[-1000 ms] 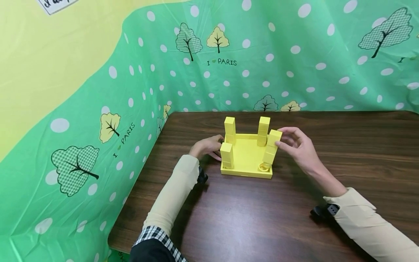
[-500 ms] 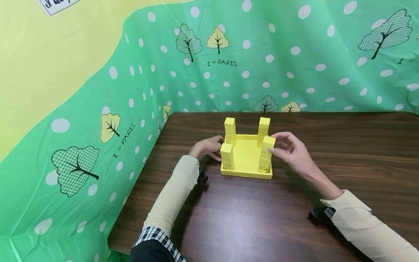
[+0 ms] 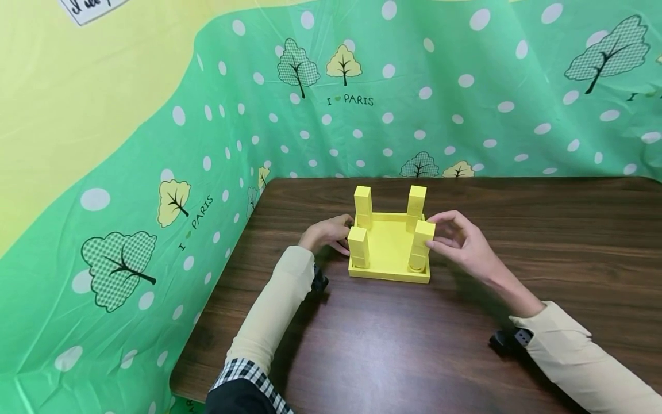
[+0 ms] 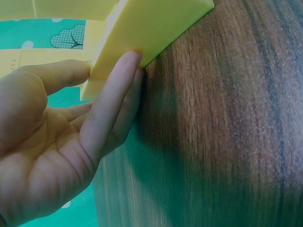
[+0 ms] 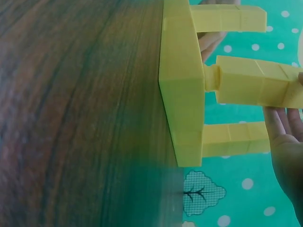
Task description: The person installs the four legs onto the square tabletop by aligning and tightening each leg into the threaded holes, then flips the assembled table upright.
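Note:
A shallow yellow square base (image 3: 390, 244) with raised edges lies on the table, a square yellow post at each corner. My left hand (image 3: 328, 231) holds the base by its left side; in the left wrist view its thumb and fingers (image 4: 111, 101) are at the edge. My right hand (image 3: 462, 244) pinches the near-right post (image 3: 421, 244) near its top. In the right wrist view that post (image 5: 258, 82) tilts slightly, and a narrower round neck (image 5: 211, 77) shows between it and the base. The far-left post (image 3: 364, 207), far-right post (image 3: 416, 207) and near-left post (image 3: 358, 247) stand upright.
The dark wood-grain table (image 3: 372, 345) extends around the base. A green and yellow printed cloth (image 3: 439, 98) hangs behind and to the left. Dark wrist devices (image 3: 509, 339) sit under both forearms.
My right hand has moved left and down with the near-right post, which has gone from a clear tilt to nearly upright over its corner. The left hand and base have stayed put.

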